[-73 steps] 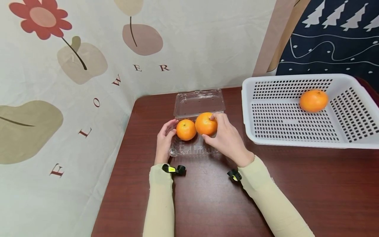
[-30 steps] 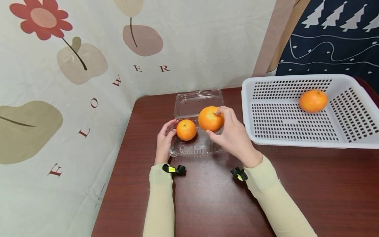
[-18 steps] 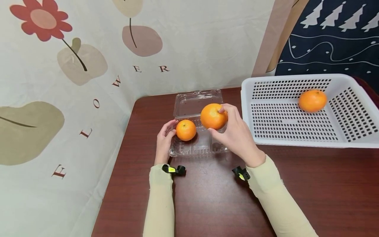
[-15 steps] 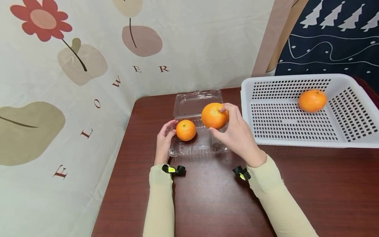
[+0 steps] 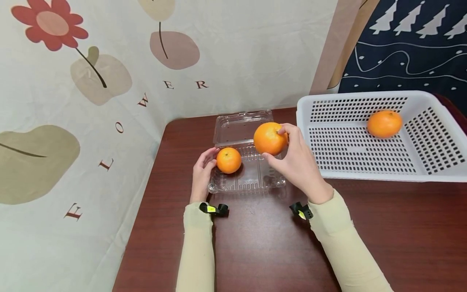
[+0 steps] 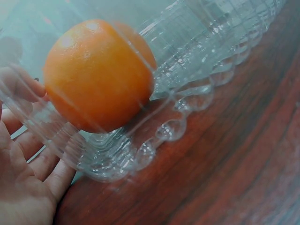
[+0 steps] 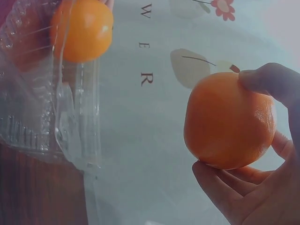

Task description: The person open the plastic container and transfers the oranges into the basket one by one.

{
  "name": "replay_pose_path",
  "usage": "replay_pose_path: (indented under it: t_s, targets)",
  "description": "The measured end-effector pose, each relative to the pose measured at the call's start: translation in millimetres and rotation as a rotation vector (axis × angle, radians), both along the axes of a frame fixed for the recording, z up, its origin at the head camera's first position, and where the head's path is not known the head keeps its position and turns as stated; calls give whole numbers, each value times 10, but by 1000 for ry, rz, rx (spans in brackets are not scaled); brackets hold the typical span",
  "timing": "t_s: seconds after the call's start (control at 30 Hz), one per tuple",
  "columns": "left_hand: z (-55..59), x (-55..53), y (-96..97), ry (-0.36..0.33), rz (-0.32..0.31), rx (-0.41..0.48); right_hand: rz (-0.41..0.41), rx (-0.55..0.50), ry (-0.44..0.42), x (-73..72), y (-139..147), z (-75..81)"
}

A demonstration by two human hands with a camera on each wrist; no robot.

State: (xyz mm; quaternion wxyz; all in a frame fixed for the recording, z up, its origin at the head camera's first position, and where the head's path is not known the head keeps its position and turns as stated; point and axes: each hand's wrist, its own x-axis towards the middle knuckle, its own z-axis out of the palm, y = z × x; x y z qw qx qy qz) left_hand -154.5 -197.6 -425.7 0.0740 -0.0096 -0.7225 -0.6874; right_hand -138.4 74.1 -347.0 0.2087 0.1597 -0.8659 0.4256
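Observation:
Raised over the right part of a clear plastic clamshell box (image 5: 251, 174), an orange (image 5: 270, 138) is gripped by my right hand (image 5: 300, 162). In the right wrist view, thumb and fingers close round this orange (image 7: 229, 119). A second orange (image 5: 228, 160) sits in the box's left side. My left hand (image 5: 202, 172) holds the box at its left wall, the thumb tip right at the second orange. Through the clear plastic in the left wrist view, the fingers (image 6: 40, 157) lie along the outer wall, close to the orange (image 6: 101, 77).
The box's lid (image 5: 243, 126) lies folded back toward the patterned wall cloth (image 5: 237, 52). To the right, a white perforated basket (image 5: 359, 176) contains one orange (image 5: 384, 124). Everything stands on a dark red-brown table (image 5: 255, 243).
My right hand has lifted its orange up and to the right, away from the orange in the box. The left hand and the box have stayed in place.

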Motion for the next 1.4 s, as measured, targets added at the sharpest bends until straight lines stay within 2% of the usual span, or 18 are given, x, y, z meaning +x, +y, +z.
replay_pose_path:
  t_s: [0.33, 0.97, 1.4]
  targets:
    - [16, -3, 7, -6, 7, 8, -31, -20, -36, 0, 79, 44]
    - [-19, -18, 1, 5, 7, 18, -50, -61, -9, -24, 194, 54]
    - [21, 11, 23, -19, 14, -5, -65, -94, -22, -23, 289, 82]
